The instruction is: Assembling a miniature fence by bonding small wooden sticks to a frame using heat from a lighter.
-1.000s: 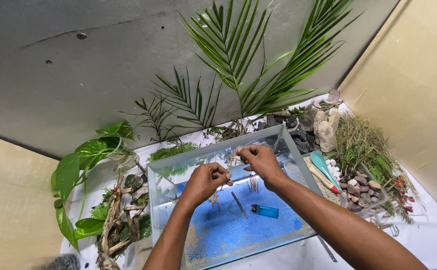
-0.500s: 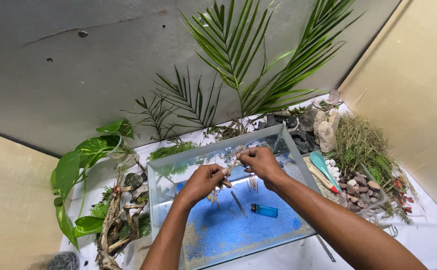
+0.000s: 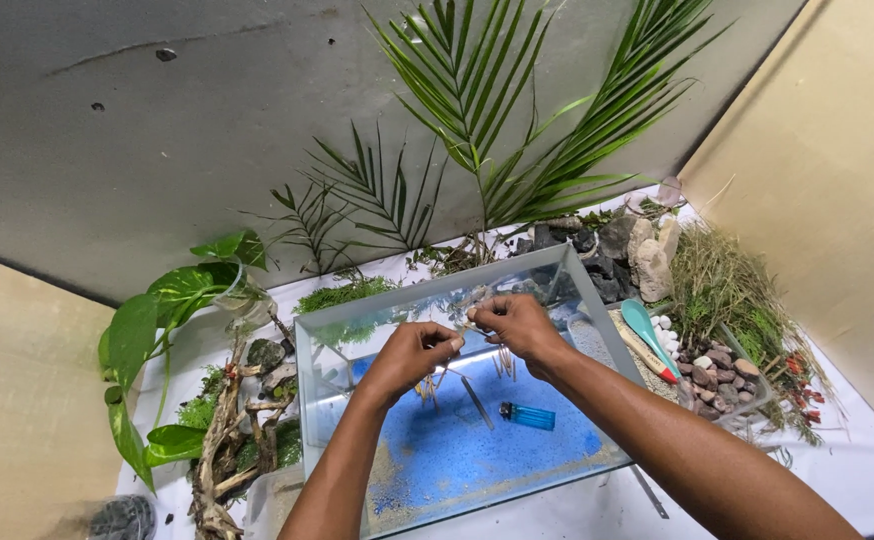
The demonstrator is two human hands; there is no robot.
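In the head view, both hands met over the rear half of a glass tank (image 3: 322, 345) that stood on a white table (image 3: 857, 440). The left hand (image 3: 412, 355) was curled narrow, its thumb and fingertips pinched toward the right hand (image 3: 517, 322), whose fingers were likewise drawn together in a pinch. Between the two hands a thin, pale twig-like piece (image 3: 460, 330) seemed to be gripped, though it was too small to make out clearly. Just below the hands, small clusters of thin brown stems (image 3: 502, 362) stood upright in the blue sand (image 3: 457, 450) that covered the tank floor. On that sand lay a blue lighter (image 3: 528, 416) and, just left of it, slim metal tweezers (image 3: 476, 401), both apart from the hands.

Left of the tank lay driftwood (image 3: 222, 440) beside a broad-leaved green plant (image 3: 172, 300). Behind the tank, palm fronds (image 3: 487, 120) rose against the grey wall. To the right sat grey rocks (image 3: 622, 240), a tuft of dry grass (image 3: 727, 285), a tray of small pebbles (image 3: 722, 375) and a teal spoon (image 3: 642, 325).
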